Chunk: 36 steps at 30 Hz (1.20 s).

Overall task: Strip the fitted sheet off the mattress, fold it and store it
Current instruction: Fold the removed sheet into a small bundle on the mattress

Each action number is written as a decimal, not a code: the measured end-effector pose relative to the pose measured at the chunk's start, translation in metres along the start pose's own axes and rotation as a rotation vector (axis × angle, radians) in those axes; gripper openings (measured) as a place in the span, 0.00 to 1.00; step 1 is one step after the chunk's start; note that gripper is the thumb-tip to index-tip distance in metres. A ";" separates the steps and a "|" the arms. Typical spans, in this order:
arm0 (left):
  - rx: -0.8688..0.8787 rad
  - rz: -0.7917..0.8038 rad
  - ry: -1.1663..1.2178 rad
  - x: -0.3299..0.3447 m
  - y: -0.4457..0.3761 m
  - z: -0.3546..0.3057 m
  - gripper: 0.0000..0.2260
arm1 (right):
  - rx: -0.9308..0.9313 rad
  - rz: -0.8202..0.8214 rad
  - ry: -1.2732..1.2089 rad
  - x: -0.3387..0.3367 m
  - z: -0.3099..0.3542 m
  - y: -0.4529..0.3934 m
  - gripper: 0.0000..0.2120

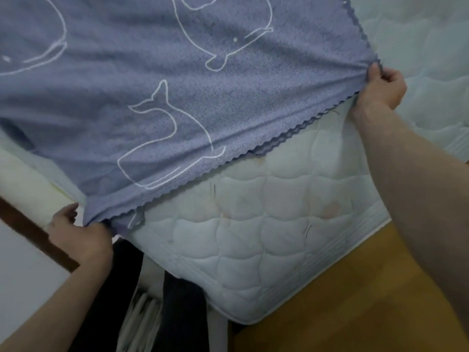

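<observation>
While the sheet (152,85) lies half-lifted over the bare mattress (253,237), the left hand (78,237) and right hand (383,90) each pinch its scalloped hem. Risk: uneven tension may pull one corner free.

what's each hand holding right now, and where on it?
Both grip the blue sheet along its scalloped edge: the left hand at the near corner, the right hand at the far corner, with the edge stretched between them above the mattress.

Both arms reach forward — left grip (78,232) and right grip (383,88) curled tight, each pinching cloth.
</observation>
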<state>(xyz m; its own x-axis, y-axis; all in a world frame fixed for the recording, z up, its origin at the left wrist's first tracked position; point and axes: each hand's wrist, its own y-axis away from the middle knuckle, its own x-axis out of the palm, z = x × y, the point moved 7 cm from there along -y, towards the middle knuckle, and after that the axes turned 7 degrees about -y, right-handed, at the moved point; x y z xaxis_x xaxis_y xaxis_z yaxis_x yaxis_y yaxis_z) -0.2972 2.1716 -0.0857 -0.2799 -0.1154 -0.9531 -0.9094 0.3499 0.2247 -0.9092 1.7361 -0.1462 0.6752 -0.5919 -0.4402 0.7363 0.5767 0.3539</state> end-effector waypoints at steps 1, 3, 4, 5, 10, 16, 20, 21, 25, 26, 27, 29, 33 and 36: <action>-0.116 0.003 0.082 -0.002 0.010 -0.003 0.26 | -0.016 -0.001 0.028 0.000 0.001 -0.002 0.13; -0.187 0.026 0.208 0.005 0.023 -0.010 0.23 | -0.049 -0.002 0.101 0.000 0.002 -0.005 0.14; -0.178 0.023 0.246 0.004 0.028 -0.010 0.21 | -0.062 -0.005 0.127 0.000 0.002 -0.006 0.15; -0.163 0.011 0.258 0.000 0.032 -0.011 0.19 | -0.069 -0.009 0.136 0.001 0.003 -0.006 0.15; -0.314 -0.168 0.326 -0.021 0.031 -0.002 0.20 | -0.056 -0.014 0.146 0.001 0.006 -0.012 0.14; -0.742 -0.170 0.512 -0.007 0.044 0.002 0.14 | -0.087 0.006 0.213 0.004 0.013 -0.008 0.15; -0.697 -0.086 0.398 -0.018 0.049 0.013 0.09 | -0.141 0.003 0.299 0.003 0.019 -0.008 0.14; -0.677 -0.108 0.340 -0.024 0.047 0.023 0.08 | -0.154 -0.031 0.359 0.002 0.022 -0.008 0.14; -0.292 0.120 -0.209 -0.038 0.043 0.042 0.16 | -0.251 -0.026 0.431 0.007 0.023 -0.008 0.14; -0.225 0.169 -0.229 -0.037 0.047 0.046 0.18 | -0.249 -0.011 0.395 0.009 0.017 -0.009 0.14; -0.173 0.201 -0.241 -0.036 0.049 0.049 0.20 | -0.241 -0.001 0.358 0.006 0.015 -0.008 0.14; -0.076 0.262 -0.285 -0.035 0.053 0.052 0.21 | -0.209 0.011 0.297 0.003 0.012 -0.018 0.14; 0.034 0.252 -0.289 -0.039 0.066 0.058 0.19 | -0.172 0.016 0.203 -0.001 0.011 -0.037 0.14; -0.010 0.217 -0.271 -0.042 0.073 0.069 0.18 | -0.201 0.047 0.213 0.010 0.011 -0.028 0.12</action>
<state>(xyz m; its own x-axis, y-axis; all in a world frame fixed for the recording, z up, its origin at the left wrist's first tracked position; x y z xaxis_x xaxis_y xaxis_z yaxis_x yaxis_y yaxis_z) -0.3313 2.2659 -0.0436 -0.3762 0.2124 -0.9019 -0.8413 0.3295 0.4286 -0.9232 1.7080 -0.1516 0.6681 -0.4429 -0.5980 0.6668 0.7129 0.2170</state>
